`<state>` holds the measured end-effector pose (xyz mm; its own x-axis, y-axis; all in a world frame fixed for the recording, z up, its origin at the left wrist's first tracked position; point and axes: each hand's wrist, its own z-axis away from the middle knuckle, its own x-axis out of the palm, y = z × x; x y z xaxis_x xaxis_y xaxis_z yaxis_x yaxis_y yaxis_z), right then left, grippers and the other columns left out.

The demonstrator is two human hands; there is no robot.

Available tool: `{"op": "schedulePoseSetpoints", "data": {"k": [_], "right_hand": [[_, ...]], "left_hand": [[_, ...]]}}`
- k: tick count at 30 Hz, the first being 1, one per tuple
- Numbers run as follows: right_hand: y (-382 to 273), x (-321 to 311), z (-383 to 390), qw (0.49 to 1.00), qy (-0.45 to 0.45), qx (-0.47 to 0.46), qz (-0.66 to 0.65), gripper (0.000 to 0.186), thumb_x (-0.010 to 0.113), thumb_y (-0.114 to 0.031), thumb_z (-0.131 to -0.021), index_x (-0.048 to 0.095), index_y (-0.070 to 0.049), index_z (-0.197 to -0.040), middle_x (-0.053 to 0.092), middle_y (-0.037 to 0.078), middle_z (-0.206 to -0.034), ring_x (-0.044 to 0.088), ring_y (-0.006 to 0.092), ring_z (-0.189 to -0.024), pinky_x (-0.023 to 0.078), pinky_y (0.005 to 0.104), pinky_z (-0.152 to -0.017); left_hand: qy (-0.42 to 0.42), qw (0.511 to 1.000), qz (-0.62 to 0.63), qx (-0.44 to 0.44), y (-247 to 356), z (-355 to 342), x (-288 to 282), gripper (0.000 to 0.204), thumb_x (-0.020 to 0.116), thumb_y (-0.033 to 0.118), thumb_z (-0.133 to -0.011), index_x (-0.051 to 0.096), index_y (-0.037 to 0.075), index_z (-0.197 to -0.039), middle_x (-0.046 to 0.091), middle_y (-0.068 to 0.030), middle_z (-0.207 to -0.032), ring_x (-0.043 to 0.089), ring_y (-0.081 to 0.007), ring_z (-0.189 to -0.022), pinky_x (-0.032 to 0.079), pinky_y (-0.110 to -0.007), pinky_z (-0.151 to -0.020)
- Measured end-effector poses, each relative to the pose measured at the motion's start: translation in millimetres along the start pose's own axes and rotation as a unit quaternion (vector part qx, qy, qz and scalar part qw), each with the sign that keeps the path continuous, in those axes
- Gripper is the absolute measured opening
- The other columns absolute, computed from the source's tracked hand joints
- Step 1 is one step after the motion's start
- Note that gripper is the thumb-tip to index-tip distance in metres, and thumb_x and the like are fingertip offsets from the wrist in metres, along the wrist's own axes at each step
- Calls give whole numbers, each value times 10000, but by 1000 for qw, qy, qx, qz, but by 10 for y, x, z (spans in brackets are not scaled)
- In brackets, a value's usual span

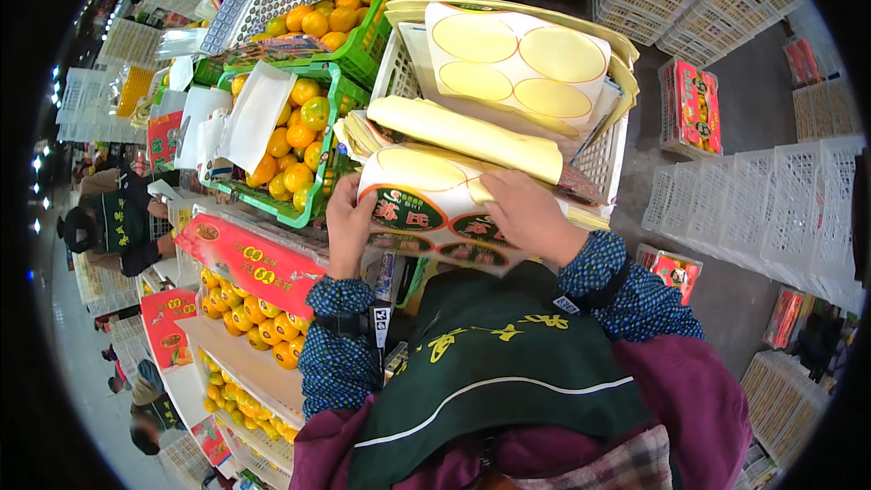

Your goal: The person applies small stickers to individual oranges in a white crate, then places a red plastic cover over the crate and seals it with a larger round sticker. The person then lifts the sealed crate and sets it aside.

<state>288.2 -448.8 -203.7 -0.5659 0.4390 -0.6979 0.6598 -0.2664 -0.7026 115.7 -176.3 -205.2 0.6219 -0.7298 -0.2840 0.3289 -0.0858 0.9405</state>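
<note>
My left hand [349, 227] grips the left edge of a sheet of oval labels [408, 218], dark green and red with pale yellow backing. My right hand [517, 218] pinches the sheet's upper right part, where the backing is creased. The sheet lies across the front of a white plastic crate [614, 154], over more folded yellow sheets [463, 136]. At the crate's back stands a stack of sheets with large yellow ovals [517, 63]. Both forearms wear blue patterned sleeves, above a dark green apron.
Green baskets [318, 195] of oranges [299, 136] and boxed oranges [245, 313] under red lids [249, 254] stand left. Co-workers [109, 227] are further left. Translucent crates [753, 209] and red boxes [691, 104] stand on the grey floor [689, 195] at right.
</note>
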Motion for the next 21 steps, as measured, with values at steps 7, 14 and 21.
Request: {"op": "schedulePoseSetpoints", "data": {"k": [7,14,21], "right_hand": [[409,-70,-335,985,-140,56,-84,418,469,-295,-1078,673,51,-1191,700,262,-1190,638,430,-1135,503,481,-1016],[427,-78,-377,974,-137,134,-121,446,486,-303,-1092,645,53,-1309,689,266,-1274,632,414,-1214,497,428,-1072],[-251,-293,-432,997,54,18,-48,369,602,-178,-1012,630,21,-1322,669,241,-1287,644,422,-1176,517,466,-1036]], "left_hand": [[-79,996,28,-38,184,-204,-159,406,678,88,-1011,565,-85,-1360,730,-64,-968,661,-85,-849,518,-239,-735],[-146,977,16,-153,90,217,-623,158,692,76,-999,657,-15,-1123,757,-46,-988,698,-85,-869,543,-225,-799],[-130,965,168,-151,253,165,-529,108,678,54,-1014,654,-12,-1096,755,-48,-993,696,-69,-841,554,-219,-765]]}}
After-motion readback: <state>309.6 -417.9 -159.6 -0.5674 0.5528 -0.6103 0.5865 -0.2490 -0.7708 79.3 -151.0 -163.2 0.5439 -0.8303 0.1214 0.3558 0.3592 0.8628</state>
